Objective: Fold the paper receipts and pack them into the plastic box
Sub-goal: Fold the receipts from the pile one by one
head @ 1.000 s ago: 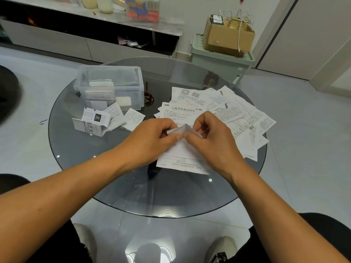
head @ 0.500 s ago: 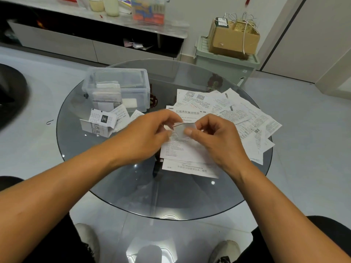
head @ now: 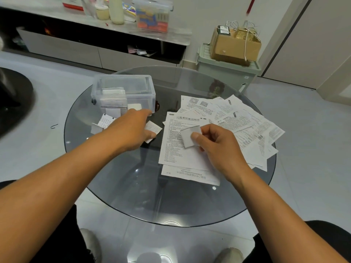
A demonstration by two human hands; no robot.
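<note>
1. Grey glass – the round table – carries everything, and the floor and the person's shoes show blurred through it.
2. The right hand pinches a small folded slip between thumb and fingers, held just above the loose sheets fanned over the right half of the table. Which paper it is cannot be read; its visible face is blank.
3. The left hand reaches toward the clear box, fingers stretched forward and hiding the box's near right corner. Whether the fingertips touch the box is hard to tell.
4. Under that hand lies another slip, half covered by the thumb side; it is unclear whether the hand presses it or only passes over.
5. The box stands open at the far left of the table, with folded papers upright against its near wall; their print is too soft to read.
6. More slips lie just in front of the box, partly cut off by the left forearm.
7. The topmost sheet has a printed heading; the lower text blurs.
8. Beyond the table – a low cabinet with jars and a lidded tub, and a cardboard carton on a pale green bin.
</note>
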